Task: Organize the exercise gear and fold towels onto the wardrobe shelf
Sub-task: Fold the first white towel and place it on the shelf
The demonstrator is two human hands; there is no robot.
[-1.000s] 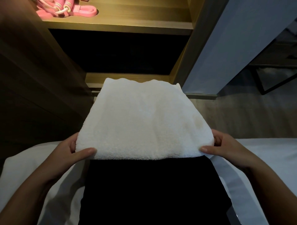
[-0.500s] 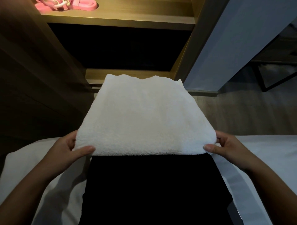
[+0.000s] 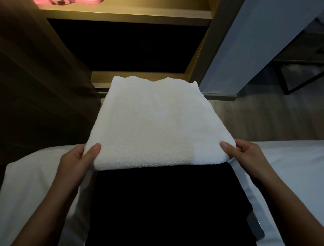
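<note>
A folded white towel [image 3: 154, 123] is held flat in front of me, between the bed and the open wardrobe. My left hand [image 3: 77, 161] grips its near left corner, thumb on top and fingers underneath. My right hand [image 3: 245, 154] grips the near right corner the same way. A lit wooden wardrobe shelf [image 3: 126, 14] runs across the top, with pink exercise gear [image 3: 70, 1] on it at the upper left, mostly cut off by the frame edge. A lower shelf [image 3: 136, 77] shows just beyond the towel's far edge.
A black cloth [image 3: 166, 202] lies on the white bed [image 3: 289, 166] directly below the towel. The dark wardrobe side panel [image 3: 35, 87] stands at the left, a grey door panel [image 3: 254, 43] at the right, and wooden floor [image 3: 263, 119] beyond the bed.
The towel has been carried slightly forward toward the wardrobe, and the view has tipped down, so the pink gear slid toward the top edge. Both hands keep their grip.
</note>
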